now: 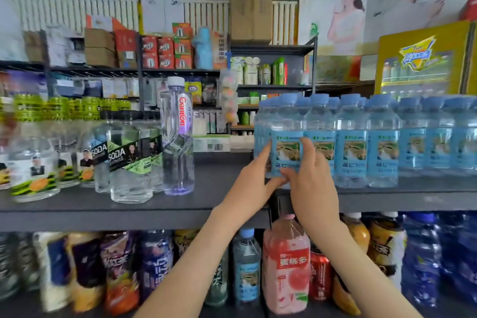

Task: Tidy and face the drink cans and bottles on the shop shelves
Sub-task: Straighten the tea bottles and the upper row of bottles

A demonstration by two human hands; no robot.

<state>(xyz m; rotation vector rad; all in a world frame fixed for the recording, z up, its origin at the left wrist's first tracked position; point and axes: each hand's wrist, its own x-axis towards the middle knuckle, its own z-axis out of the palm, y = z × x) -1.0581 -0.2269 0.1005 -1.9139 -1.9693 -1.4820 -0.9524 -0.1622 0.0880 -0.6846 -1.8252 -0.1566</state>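
head view: both hands were on one clear plastic water bottle with blue label and blue cap (286,148), the leftmost front one of its row on the dark grey upper shelf (219,188). left hand (254,181) gripped its left side with the thumb low across the front. right hand (312,178) gripped the right side, fingers over the label edge. the bottle stood upright near the shelf's front edge, label out, just beside its neighbour; couldn't tell if they touched.

progress, my read: roughly mid-task. the row of matching blue-label bottles (382,142) to the right looked lined up and faced. not done: the clear soda bottles with green-black labels (129,162) at left sat staggered, labels at mixed angles. a tall clear bottle with red lettering and white cap (178,137) stood just beside them, well apart from the blue row, bare shelf between. the lower shelf was a mixed crowd: a pink juice bottle (286,266), a red can (320,273) and a stray small blue-label water bottle (246,271) that likely belongs up top.

around: a yellow drinks fridge (423,59) at right, a tall brown cardboard box (250,5) on the rear racks. nothing blocked the hands. tight packing on the right leaves little room to turn the bottle.
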